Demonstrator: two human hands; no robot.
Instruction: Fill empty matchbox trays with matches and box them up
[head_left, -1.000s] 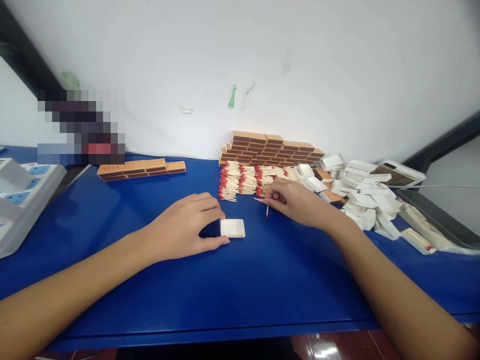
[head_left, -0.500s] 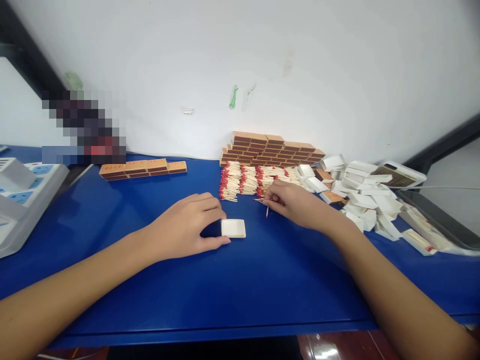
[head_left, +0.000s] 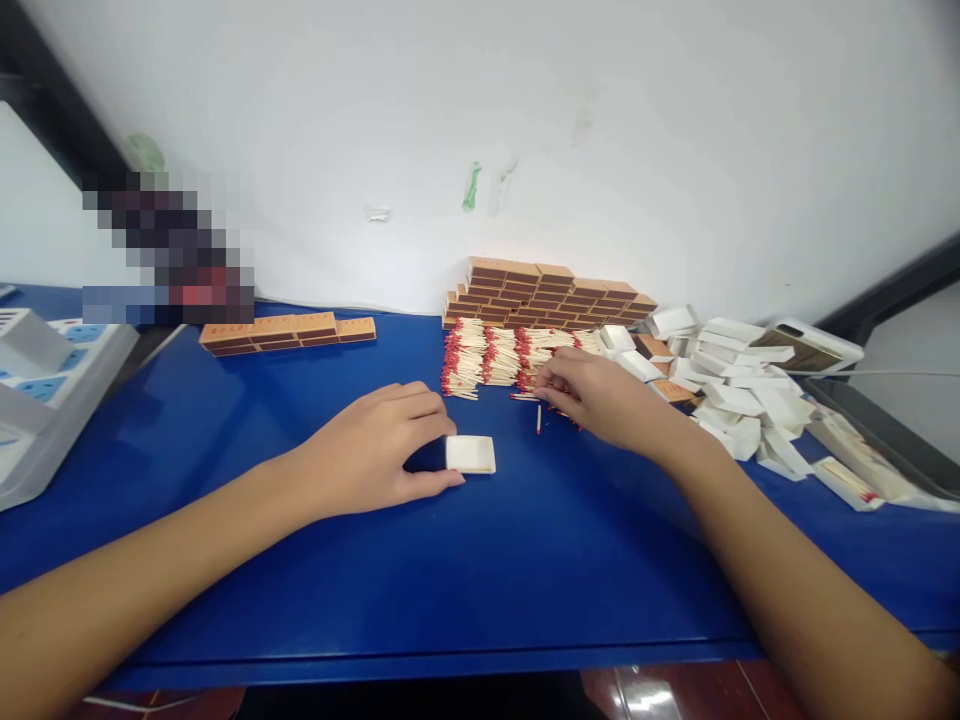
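My left hand [head_left: 397, 445] grips a small white matchbox tray [head_left: 471, 454] by its left end, thumb at the near side and fingers at the far side. The tray lies open side up on the blue table, with a thin yellowish strip along its near inner edge. At the front of the piled red-tipped matches [head_left: 499, 358], my right hand [head_left: 581, 393] has its fingertips pinched together; what is between them cannot be made out. A single match [head_left: 538, 418] lies just left of and below these fingers.
Brown matchboxes [head_left: 517, 290] are stacked against the wall behind the matches, and a shorter row of matchboxes [head_left: 289, 333] stands left. To the right is a heap of white trays [head_left: 739, 385], with a phone [head_left: 889, 430] and a match-filled tray [head_left: 847, 483] beyond. A power strip [head_left: 56, 385] sits far left.
My right hand has shifted slightly right and up along the match pile, exposing more of the loose match. My left hand keeps its hold on the tray. The view has tilted slightly.
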